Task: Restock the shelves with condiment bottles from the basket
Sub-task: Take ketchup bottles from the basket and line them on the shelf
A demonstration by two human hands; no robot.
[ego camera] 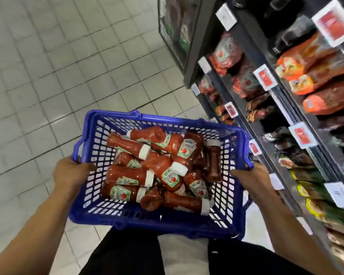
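Carrying the basket (127, 217) is the step in hand, I judge; no bottle is on a shelf from it yet. My left hand (72, 173) grips the left rim of the basket, fingers curled over the edge, and my right hand (250, 179) grips the right rim in the same way. The basket is blue plastic, held in the air above the tiled floor (48, 76), just beside the shelves (274, 135) on my right.

Inside it lie the ketchup bottles (167, 171), piled across each other on their sides, with red sauce and white caps. I count about eleven of them, but some are half hidden under the others, so the number is not sure. One bottle near the right wall of the basket looks darker than the rest.

The shelves have several levels with red packets and white price tags; the picture is blurred there. Next, I think, the basket must rest somewhere, so one hand becomes free to take a bottle.
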